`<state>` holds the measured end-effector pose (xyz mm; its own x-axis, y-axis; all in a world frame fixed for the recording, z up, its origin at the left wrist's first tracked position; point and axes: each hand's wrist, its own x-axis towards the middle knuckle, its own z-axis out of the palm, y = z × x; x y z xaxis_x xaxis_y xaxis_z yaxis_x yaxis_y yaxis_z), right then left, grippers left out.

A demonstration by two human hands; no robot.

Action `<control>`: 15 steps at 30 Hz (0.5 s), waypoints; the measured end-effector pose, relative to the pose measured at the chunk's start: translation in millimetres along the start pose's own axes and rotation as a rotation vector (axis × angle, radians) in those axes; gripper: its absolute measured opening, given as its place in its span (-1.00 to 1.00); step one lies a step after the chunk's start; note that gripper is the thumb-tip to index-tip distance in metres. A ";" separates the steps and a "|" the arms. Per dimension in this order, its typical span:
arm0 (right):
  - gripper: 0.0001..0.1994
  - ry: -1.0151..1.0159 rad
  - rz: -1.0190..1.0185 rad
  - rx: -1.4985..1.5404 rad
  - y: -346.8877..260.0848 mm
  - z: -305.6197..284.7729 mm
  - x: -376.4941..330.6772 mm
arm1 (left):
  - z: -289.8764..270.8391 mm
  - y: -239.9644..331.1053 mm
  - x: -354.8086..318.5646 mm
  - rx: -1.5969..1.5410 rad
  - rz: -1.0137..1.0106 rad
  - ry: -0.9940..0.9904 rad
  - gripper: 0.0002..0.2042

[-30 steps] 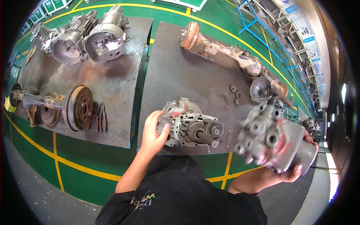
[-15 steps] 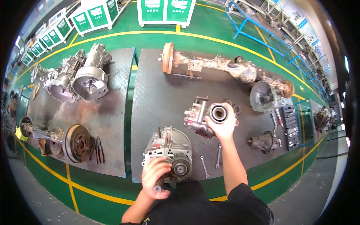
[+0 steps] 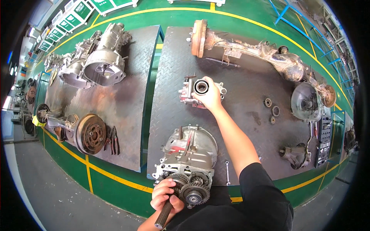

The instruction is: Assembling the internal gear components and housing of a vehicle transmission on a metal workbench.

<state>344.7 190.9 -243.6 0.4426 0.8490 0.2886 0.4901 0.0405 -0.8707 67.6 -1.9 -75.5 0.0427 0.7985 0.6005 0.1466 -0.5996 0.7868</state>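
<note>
On the table (image 3: 254, 92), the right hand (image 3: 210, 94) gripped the already detached housing (image 3: 187, 93). By the near edge, the left hand (image 3: 165, 195) clasped the shaft (image 3: 163, 216), gears (image 3: 195, 192) still mounted.

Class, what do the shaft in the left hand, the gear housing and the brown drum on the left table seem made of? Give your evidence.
Shaft: probably steel, dark with a dull sheen, and fine ridges along it.
Gear housing: likely cast aluminium, pale grey, with ribs.
Brown drum: perhaps cast iron or steel; its patchy surface looks rusty.
</note>
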 end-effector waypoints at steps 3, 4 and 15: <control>-0.28 -0.008 -0.013 0.020 3.9 14.8 9.3 | -1.8 -1.0 -4.5 0.006 0.010 0.019 -0.70; -0.29 -0.019 0.006 0.049 7.4 18.4 14.9 | -3.3 -1.0 -4.9 0.011 0.008 0.016 -0.70; -0.30 -0.022 0.083 0.020 21.9 1.1 7.4 | -79.4 15.6 -18.8 0.195 0.036 0.033 -0.62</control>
<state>357.9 198.7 -261.0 0.4646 0.8611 0.2064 0.4372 -0.0204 -0.8991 -9.4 -30.5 -63.2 0.0194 0.7723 0.6349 0.3342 -0.6035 0.7239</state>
